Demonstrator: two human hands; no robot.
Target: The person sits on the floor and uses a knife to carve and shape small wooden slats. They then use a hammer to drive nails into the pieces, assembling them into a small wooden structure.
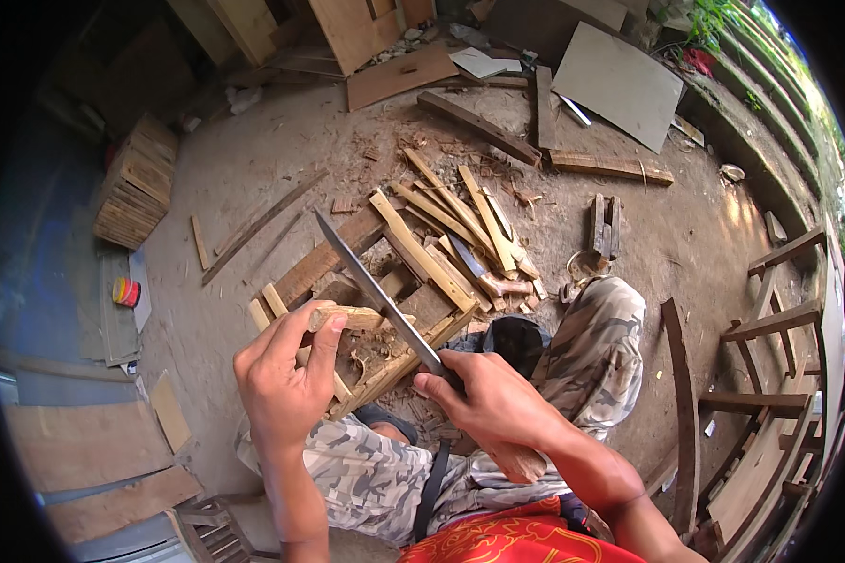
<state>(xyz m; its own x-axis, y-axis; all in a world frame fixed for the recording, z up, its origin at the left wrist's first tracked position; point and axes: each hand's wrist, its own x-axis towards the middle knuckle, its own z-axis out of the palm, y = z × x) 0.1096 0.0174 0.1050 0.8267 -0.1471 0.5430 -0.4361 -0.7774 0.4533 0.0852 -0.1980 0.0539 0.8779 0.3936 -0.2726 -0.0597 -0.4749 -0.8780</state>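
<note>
My left hand (286,366) pinches a short piece of wood (352,318) between thumb and fingers, its free end pointing right. My right hand (483,394) is wrapped round the wooden handle of a machete (366,281). The long blade slants up and to the left, passing by the free end of the wood piece; whether the two touch I cannot tell. Below both hands stands a low wooden frame (385,383) with wood shavings inside it. Beyond it lies a heap of split wooden strips (448,214), with a second knife (468,255) among them.
Several dark beams (479,127) and boards lie across the far dirt floor. A wooden crate (139,183) and a red and yellow tin (125,292) are at the left. On the right leans a wooden rack (770,324). My camouflage-trousered knees flank the frame.
</note>
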